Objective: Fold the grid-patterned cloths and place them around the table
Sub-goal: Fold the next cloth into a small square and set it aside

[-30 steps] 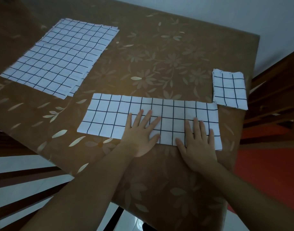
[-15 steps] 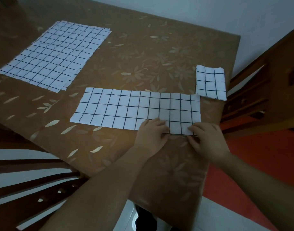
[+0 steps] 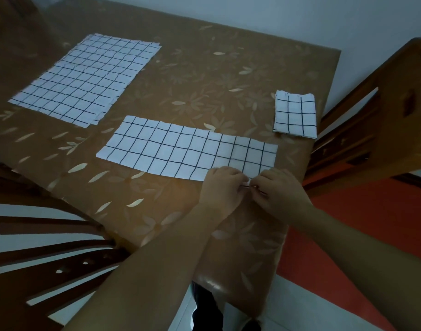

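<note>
Mid-fold, left hand point(image 3: 220, 186) and right hand point(image 3: 281, 191) pinch the long white grid-patterned cloth point(image 3: 180, 151) at its near edge; next, probably fold it over.

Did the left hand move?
Yes. The left hand slid right and back across the table, from the long cloth's middle to its near edge.

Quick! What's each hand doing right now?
Left hand: pinching the near edge of the long folded cloth.
Right hand: pinching the same edge, beside it.
</note>
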The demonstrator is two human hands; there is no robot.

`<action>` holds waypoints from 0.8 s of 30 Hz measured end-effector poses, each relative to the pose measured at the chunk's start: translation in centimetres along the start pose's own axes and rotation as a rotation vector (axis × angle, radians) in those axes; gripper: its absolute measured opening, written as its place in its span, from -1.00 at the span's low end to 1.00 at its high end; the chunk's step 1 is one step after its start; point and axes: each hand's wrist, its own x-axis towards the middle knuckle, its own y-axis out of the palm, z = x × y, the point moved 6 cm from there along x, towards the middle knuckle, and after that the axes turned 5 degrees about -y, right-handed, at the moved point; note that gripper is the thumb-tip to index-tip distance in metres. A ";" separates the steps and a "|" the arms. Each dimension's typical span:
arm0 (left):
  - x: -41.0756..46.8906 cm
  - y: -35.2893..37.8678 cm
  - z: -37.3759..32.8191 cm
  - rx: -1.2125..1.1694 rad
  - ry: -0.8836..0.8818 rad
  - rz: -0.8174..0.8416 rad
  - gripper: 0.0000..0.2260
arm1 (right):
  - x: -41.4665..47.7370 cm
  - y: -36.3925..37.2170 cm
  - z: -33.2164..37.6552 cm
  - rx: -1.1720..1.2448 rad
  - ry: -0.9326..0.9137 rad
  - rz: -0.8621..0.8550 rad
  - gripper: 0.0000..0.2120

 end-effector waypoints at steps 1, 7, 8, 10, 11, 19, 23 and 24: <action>-0.1 -0.3 0.0 0.015 -0.004 -0.013 -0.84 | -0.2 -0.1 0.3 0.017 -0.011 0.000 -0.79; -2.3 -1.9 0.3 0.107 0.029 -0.048 -0.69 | -1.1 -1.5 1.4 -0.045 -0.033 -0.068 -0.81; -2.7 -2.0 0.1 0.100 0.038 -0.041 -0.69 | -1.2 -1.8 1.8 -0.058 -0.046 -0.079 -0.81; -3.5 -2.3 -0.6 0.087 0.072 -0.048 -0.71 | -1.4 -2.4 2.8 -0.073 -0.092 -0.097 -0.73; -3.8 -2.5 -1.0 0.089 0.089 -0.060 -0.73 | -1.4 -2.7 3.3 -0.081 -0.118 -0.105 -0.71; -4.9 -5.6 -1.3 0.158 0.129 -0.091 -0.73 | -1.4 -4.9 6.0 -0.156 -0.279 -0.109 -0.67; -5.9 -7.1 -0.6 0.155 0.121 -0.084 -0.71 | -0.7 -5.1 7.3 -0.115 -0.277 -0.060 -0.70; -6.3 -7.4 -0.4 0.138 0.132 -0.072 -0.71 | -0.6 -4.7 7.3 -0.144 -0.242 0.012 -0.70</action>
